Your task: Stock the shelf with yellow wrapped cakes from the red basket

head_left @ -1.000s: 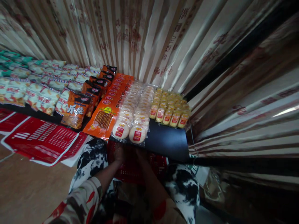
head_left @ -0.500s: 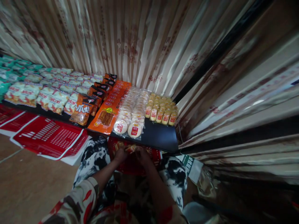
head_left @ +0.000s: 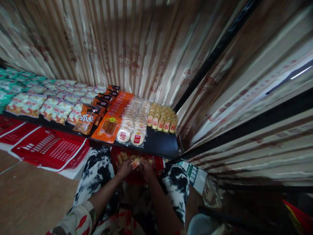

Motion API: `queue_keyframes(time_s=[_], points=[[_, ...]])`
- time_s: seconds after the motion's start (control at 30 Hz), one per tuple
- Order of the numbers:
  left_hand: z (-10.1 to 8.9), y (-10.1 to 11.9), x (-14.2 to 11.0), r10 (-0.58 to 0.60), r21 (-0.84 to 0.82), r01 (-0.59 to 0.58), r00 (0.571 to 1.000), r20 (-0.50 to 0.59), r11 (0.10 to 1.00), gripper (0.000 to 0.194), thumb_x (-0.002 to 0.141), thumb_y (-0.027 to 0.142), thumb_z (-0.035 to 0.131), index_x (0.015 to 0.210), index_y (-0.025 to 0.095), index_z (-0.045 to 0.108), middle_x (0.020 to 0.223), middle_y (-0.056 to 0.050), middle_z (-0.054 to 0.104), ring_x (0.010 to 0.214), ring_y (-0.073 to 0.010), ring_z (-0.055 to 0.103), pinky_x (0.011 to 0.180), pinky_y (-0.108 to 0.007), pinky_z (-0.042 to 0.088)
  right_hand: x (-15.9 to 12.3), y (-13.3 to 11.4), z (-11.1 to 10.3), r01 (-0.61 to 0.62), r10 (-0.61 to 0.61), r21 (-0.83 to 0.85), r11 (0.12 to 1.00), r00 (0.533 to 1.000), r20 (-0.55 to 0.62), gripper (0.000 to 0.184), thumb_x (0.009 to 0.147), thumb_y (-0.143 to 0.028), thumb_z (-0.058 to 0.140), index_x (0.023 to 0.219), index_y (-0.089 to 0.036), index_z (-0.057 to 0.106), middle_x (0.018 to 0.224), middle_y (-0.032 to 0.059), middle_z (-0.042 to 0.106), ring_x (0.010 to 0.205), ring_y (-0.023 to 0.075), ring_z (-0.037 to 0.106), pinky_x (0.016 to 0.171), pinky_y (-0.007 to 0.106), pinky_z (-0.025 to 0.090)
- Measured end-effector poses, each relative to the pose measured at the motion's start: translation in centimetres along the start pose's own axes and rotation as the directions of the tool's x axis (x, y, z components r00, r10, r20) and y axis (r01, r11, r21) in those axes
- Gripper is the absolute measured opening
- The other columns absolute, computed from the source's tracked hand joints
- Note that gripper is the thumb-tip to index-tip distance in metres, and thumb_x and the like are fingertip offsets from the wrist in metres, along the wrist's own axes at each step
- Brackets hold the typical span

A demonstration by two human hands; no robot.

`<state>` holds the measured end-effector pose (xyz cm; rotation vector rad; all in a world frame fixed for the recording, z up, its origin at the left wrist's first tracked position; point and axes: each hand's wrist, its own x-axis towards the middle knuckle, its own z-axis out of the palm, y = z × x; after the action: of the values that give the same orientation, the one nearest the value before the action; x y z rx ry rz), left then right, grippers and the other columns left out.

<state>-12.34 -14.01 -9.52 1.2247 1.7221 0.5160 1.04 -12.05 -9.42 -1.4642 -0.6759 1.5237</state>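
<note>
The black shelf (head_left: 162, 143) is bearing snacks (head_left: 137, 138) in rows, presumably for tidiness; a red basket (head_left: 159, 165) is sitting between the knees (head_left: 99, 164), likely for easy reach; above its contents, the left hand's (head_left: 124, 169) fingers are gripping a wrapped packet (head_left: 135, 163) (the right hand (head_left: 146, 168) is meeting it, its grip too dim to tell).

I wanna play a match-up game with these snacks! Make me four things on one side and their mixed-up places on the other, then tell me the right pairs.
Things:
1. green bags
2. round white crackers
3. small wrapped snack
4. flat orange packs

Places:
A. between the left hand and the right hand
B. right beside the black-and-orange bags
C. at the far left of the picture
D. between the orange packs and the rows of little yellow snacks

Right pairs: 1-C, 2-D, 3-A, 4-B
</note>
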Motion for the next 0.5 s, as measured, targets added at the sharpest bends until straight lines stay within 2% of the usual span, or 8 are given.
queue_keyframes(time_s=[0.27, 0.5], points=[[0.0, 0.7, -1.4, -0.003, 0.030, 0.003, 1.000, 0.012, 1.000, 0.020, 0.082, 0.021, 0.047, 0.089, 0.017, 0.065, 0.083, -0.002, 0.067, 0.079, -0.0153, 0.061, 0.067, -0.021, 0.041, -0.6, 1.3, -0.2, -0.010, 0.017, 0.094, 0.995, 0.997, -0.074, 0.027, 0.051, -0.041, 0.067, 0.066, -0.020, 0.060, 0.045, -0.0061, 0.049, 0.041, 0.0089, 0.042, 0.039, 0.020, 0.033], [0.3, 0.4, -2.1, 0.000, 0.014, 0.000, 1.000, 0.004, 1.000, 0.019, 0.082, 0.025, 0.045, 0.079, 0.016, 0.062, 0.079, -0.003, 0.066, 0.079, -0.0159, 0.060, 0.069, -0.023, 0.042, -1.1, 1.9, -0.4, 0.021, -0.012, 0.076, 0.997, 0.992, -0.124, 0.039, 0.044, -0.043, 0.068, 0.073, -0.020, 0.058, 0.057, -0.0034, 0.057, 0.051, 0.0119, 0.053, 0.047, 0.022, 0.041]])
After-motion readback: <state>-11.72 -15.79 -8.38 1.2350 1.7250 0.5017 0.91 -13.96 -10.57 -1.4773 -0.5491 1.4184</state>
